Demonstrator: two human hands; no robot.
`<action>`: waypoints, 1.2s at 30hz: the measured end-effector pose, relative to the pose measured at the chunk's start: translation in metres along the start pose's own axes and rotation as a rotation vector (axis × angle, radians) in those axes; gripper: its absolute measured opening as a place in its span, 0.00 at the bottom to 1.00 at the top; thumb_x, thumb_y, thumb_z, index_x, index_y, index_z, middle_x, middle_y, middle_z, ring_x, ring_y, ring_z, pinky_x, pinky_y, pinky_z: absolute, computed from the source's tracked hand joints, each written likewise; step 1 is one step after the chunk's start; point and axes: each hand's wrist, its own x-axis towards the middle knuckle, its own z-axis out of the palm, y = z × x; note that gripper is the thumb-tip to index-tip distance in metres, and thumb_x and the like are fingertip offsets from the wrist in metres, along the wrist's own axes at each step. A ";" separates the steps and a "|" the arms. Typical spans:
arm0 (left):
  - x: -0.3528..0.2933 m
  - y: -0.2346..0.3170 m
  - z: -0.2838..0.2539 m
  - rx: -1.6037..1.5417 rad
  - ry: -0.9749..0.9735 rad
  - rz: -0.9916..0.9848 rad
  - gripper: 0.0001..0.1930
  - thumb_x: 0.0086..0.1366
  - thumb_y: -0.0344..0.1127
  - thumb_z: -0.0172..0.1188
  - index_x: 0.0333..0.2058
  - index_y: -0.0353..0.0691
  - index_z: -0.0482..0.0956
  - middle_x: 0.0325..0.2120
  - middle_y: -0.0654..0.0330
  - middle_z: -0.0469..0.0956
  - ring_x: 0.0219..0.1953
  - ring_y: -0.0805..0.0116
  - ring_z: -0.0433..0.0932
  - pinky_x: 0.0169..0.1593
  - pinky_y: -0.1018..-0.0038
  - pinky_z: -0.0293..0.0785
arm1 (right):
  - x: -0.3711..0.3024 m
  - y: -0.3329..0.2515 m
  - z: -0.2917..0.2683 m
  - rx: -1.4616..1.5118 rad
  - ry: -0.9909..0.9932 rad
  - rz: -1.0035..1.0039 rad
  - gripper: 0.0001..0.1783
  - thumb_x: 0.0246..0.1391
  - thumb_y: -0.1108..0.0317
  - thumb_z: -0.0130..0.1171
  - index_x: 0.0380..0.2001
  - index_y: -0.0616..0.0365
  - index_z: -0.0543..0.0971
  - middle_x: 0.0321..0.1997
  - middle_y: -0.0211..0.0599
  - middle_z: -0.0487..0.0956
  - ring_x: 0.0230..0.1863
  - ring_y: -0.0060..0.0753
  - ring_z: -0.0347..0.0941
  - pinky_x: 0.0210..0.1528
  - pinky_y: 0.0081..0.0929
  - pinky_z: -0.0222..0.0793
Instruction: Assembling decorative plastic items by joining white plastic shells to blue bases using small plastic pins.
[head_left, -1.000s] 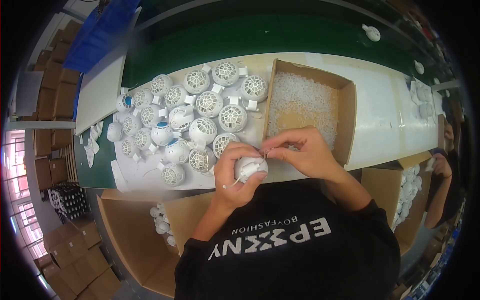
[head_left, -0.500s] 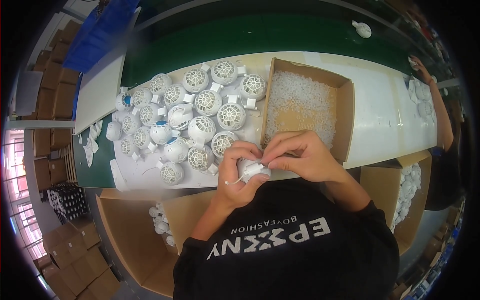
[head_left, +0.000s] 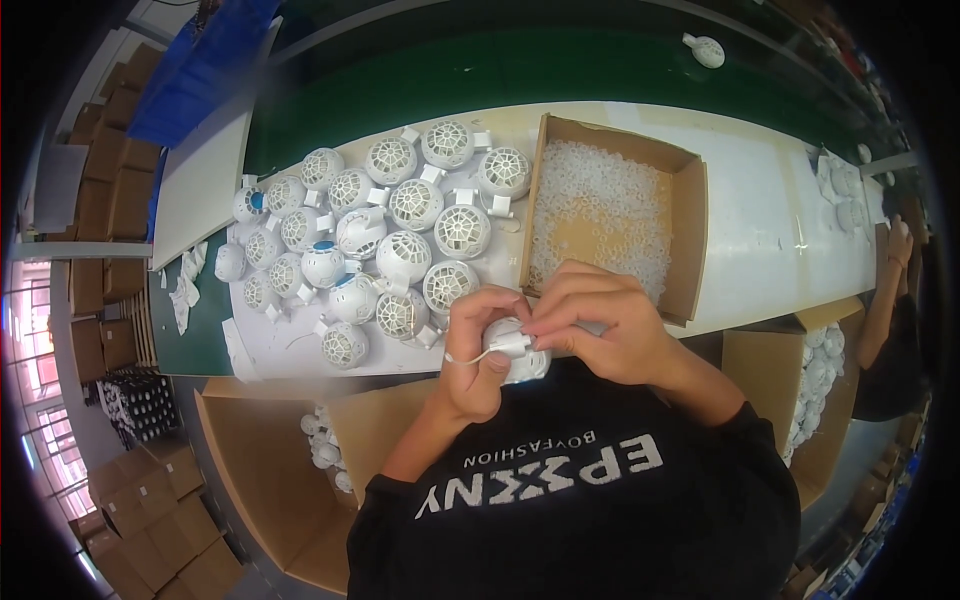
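A round white plastic housing [head_left: 529, 366] with a small boxy tab and a thin white cord sits in my left hand [head_left: 474, 357], whose fingers and thumb close round its side. The cord trails left across my fingers. My right hand [head_left: 605, 325] is closed in a pinch at the tab's upper edge; whatever its fingertips hold is hidden. Just beyond, an open cardboard tray [head_left: 692, 240] contains many small translucent rings [head_left: 600, 185]. Left of it, several white ball-shaped housings [head_left: 462, 232] with lattice faces and square tabs stand close together on the white tabletop [head_left: 750, 230].
Open cartons [head_left: 260, 470] with more white housings stand below the table's near edge, left and right. A green conveyor belt [head_left: 560, 80] runs behind, carrying one white housing [head_left: 708, 50]. At the far right is a co-worker's arm [head_left: 885, 290]. Stacked boxes [head_left: 150, 490] stand left.
The housing in my left hand has tipped, showing more of its underside, and both hands shifted slightly. On the belt, the white housing moved left. The co-worker's hand drew back toward their body.
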 end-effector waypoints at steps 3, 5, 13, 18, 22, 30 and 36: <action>0.001 0.019 0.006 -0.471 -0.038 -0.318 0.34 0.75 0.60 0.43 0.64 0.36 0.51 0.49 0.45 0.71 0.51 0.56 0.72 0.56 0.62 0.70 | 0.000 0.001 -0.001 -0.221 0.003 -0.287 0.11 0.40 0.81 0.70 0.31 0.62 0.83 0.31 0.38 0.82 0.30 0.39 0.76 0.34 0.30 0.71; 0.000 0.019 0.006 -0.707 -0.055 -0.480 0.35 0.76 0.59 0.40 0.66 0.36 0.49 0.50 0.44 0.71 0.53 0.55 0.73 0.57 0.61 0.70 | 0.006 -0.002 -0.009 -0.320 -0.020 -0.341 0.11 0.39 0.80 0.70 0.31 0.62 0.83 0.31 0.38 0.81 0.29 0.39 0.76 0.32 0.30 0.71; 0.014 0.019 0.010 -0.163 -0.079 -0.351 0.31 0.79 0.50 0.39 0.69 0.32 0.56 0.53 0.50 0.73 0.55 0.65 0.74 0.57 0.74 0.69 | 0.014 -0.019 -0.020 -0.667 -0.159 -0.357 0.12 0.36 0.76 0.70 0.28 0.61 0.80 0.32 0.37 0.80 0.31 0.39 0.76 0.32 0.32 0.71; 0.006 0.009 0.002 -0.170 -0.079 -0.467 0.30 0.79 0.50 0.41 0.67 0.30 0.61 0.57 0.49 0.72 0.57 0.66 0.73 0.61 0.73 0.66 | 0.013 -0.009 -0.027 -0.544 -0.215 -0.212 0.09 0.43 0.73 0.69 0.31 0.61 0.81 0.35 0.37 0.80 0.37 0.42 0.77 0.40 0.34 0.72; -0.010 0.002 -0.021 -0.459 -0.050 -0.572 0.31 0.78 0.50 0.44 0.68 0.31 0.60 0.60 0.47 0.71 0.61 0.59 0.72 0.65 0.66 0.65 | 0.007 0.022 -0.052 -0.734 0.010 0.083 0.08 0.49 0.70 0.66 0.34 0.59 0.82 0.37 0.40 0.81 0.41 0.46 0.77 0.44 0.37 0.72; -0.008 0.008 -0.017 -0.955 0.082 -0.552 0.35 0.74 0.53 0.51 0.68 0.32 0.59 0.62 0.44 0.68 0.60 0.39 0.72 0.63 0.49 0.70 | -0.003 0.049 -0.064 -0.961 -0.250 0.430 0.06 0.52 0.69 0.64 0.34 0.57 0.81 0.36 0.43 0.82 0.42 0.50 0.78 0.45 0.42 0.73; -0.017 0.011 -0.031 -0.769 0.028 -0.496 0.30 0.71 0.51 0.56 0.61 0.33 0.66 0.57 0.46 0.70 0.53 0.37 0.77 0.62 0.46 0.71 | 0.005 0.056 -0.066 -0.943 -0.322 0.335 0.05 0.51 0.69 0.65 0.31 0.56 0.81 0.31 0.41 0.82 0.39 0.49 0.79 0.42 0.42 0.73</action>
